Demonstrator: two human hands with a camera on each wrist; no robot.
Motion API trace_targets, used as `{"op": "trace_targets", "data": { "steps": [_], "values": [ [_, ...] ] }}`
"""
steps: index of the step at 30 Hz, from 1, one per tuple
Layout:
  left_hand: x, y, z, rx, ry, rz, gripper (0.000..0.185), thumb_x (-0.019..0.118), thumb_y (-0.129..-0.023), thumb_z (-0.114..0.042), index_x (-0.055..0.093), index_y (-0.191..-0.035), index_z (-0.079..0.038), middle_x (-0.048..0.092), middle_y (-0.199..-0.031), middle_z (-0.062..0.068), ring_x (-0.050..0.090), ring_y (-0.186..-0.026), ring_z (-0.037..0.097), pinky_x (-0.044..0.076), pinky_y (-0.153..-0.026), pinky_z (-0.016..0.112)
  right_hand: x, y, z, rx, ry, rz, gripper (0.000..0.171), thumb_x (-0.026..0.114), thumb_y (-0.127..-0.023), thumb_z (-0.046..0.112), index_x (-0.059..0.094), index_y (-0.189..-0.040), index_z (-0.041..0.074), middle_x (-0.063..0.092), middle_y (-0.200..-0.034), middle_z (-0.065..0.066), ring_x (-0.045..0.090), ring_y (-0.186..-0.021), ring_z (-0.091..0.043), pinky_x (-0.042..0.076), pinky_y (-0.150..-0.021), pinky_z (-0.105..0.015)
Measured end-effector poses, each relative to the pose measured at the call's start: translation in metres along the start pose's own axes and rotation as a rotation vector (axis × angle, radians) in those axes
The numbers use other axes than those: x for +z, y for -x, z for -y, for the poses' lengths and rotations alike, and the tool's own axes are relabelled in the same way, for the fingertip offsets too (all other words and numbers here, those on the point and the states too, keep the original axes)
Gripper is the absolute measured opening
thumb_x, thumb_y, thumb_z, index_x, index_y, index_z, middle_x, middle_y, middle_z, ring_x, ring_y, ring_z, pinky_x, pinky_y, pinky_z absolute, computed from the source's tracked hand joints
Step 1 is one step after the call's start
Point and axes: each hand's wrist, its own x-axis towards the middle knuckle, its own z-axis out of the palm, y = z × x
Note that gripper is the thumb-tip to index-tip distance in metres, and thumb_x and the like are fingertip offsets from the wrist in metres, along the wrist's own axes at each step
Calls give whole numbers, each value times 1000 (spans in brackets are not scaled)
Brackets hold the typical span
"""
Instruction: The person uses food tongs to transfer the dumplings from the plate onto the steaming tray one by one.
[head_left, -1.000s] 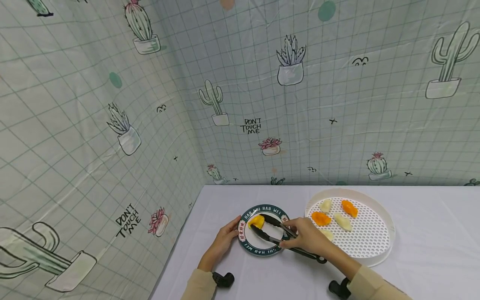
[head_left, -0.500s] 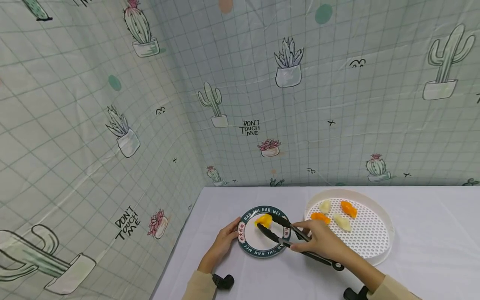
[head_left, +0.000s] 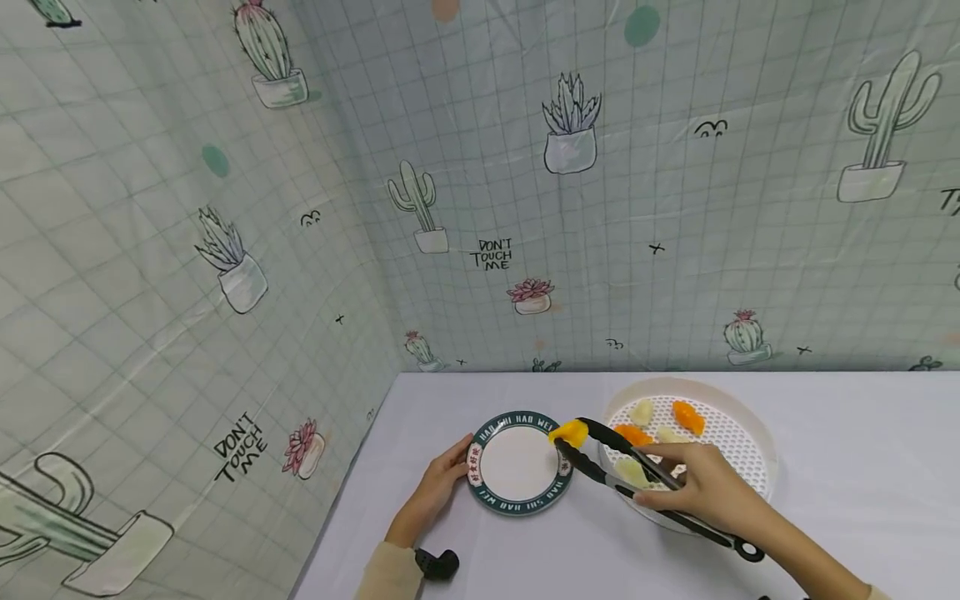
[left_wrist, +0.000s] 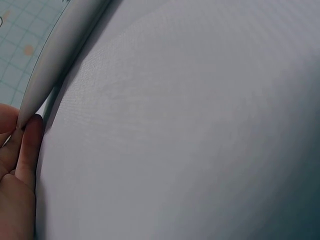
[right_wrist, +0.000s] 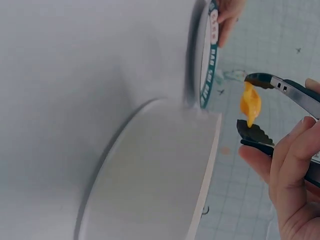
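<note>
My left hand (head_left: 433,490) holds the near-left rim of a round white plate (head_left: 517,463) with a dark green lettered border. In the left wrist view, its thumb and fingers (left_wrist: 31,145) pinch the plate's edge. My right hand (head_left: 701,486) grips black kitchen tongs (head_left: 588,468). Between the tongs' tips is a yellow dumpling (head_left: 568,433), raised in the air, as the right wrist view shows with the dumpling (right_wrist: 250,104) between the scalloped ends. In the head view it overlaps the plate's right rim.
Right of the plate stands a round white perforated tray (head_left: 767,442) with a raised rim, partly behind my right hand. Several pale and orange dumplings (head_left: 688,417) lie on it. A white cloth covers the table (head_left: 840,483); a cactus-print curtain (head_left: 480,167) hangs behind and to the left.
The tongs have lifted the yellow dumpling off the plate and carried it right toward the tray. My left hand stays at the plate's rim.
</note>
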Motion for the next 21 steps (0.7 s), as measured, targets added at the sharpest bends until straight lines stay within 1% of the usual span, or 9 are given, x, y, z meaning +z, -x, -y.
{"op": "trace_targets", "data": {
  "steps": [6,9,12,15,21],
  "values": [
    [-4,3,0,-10,-20,-13,51,43,-99,2,35,-150,8,32,-156,24,29,-144,41,23,-116,52,-10,20,-10,48,-11,-17,67,87,-74,32,65,-124,-7,66,-88,-5,60,-66,-10,54,-55,-25],
    [-2,2,2,-15,2,-4,52,43,-99,2,35,-150,7,30,-157,23,27,-145,39,21,-117,50,-16,31,-18,83,-18,-34,65,87,-75,28,64,-125,-8,64,-87,-6,60,-65,-10,54,-54,-25],
    [3,1,4,-18,29,0,52,43,-100,2,35,-151,6,30,-158,22,27,-146,38,21,-118,50,-23,42,-26,117,0,-53,64,87,-76,26,63,-126,-7,64,-87,-7,62,-63,-9,53,-52,-25],
    [2,2,2,-22,27,-14,51,44,-99,2,36,-149,7,31,-157,23,27,-145,39,21,-118,51,-29,46,-31,140,12,-59,65,86,-77,28,63,-127,-6,64,-88,-7,63,-64,-8,52,-52,-25],
    [2,3,0,-21,31,-8,51,45,-99,1,36,-149,7,30,-157,23,27,-145,40,19,-118,52,-42,54,-39,169,56,-62,64,85,-78,29,63,-127,-6,63,-88,-8,63,-63,-8,52,-52,-25]
  ]
}}
